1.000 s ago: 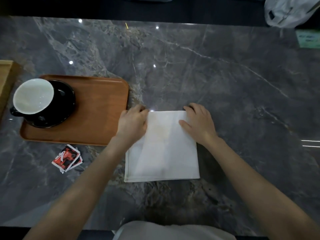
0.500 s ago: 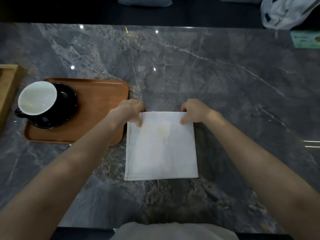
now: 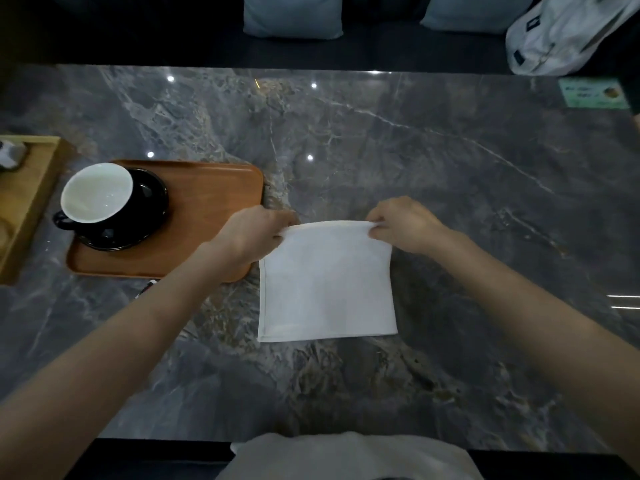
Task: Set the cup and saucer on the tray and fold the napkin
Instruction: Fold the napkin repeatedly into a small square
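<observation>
A white napkin [image 3: 325,285] lies square on the grey marble table in front of me. My left hand [image 3: 252,233] pinches its far left corner and my right hand [image 3: 401,225] pinches its far right corner, and the far edge is lifted a little off the table. To the left, a brown wooden tray [image 3: 207,192] holds a black saucer [image 3: 152,202] with a cup [image 3: 97,195] on it, black outside and white inside, its handle pointing left.
A light wooden box [image 3: 31,199] stands at the left edge beside the tray. A small packet [image 3: 147,287] peeks out under my left forearm. A green card [image 3: 592,93] lies at the far right, with a white bag [image 3: 568,29] and cushions [image 3: 294,15] beyond the table.
Both hands went from lying flat on the napkin's far corners to pinching them, and the far edge has risen off the table. The view has tilted, showing more beyond the table.
</observation>
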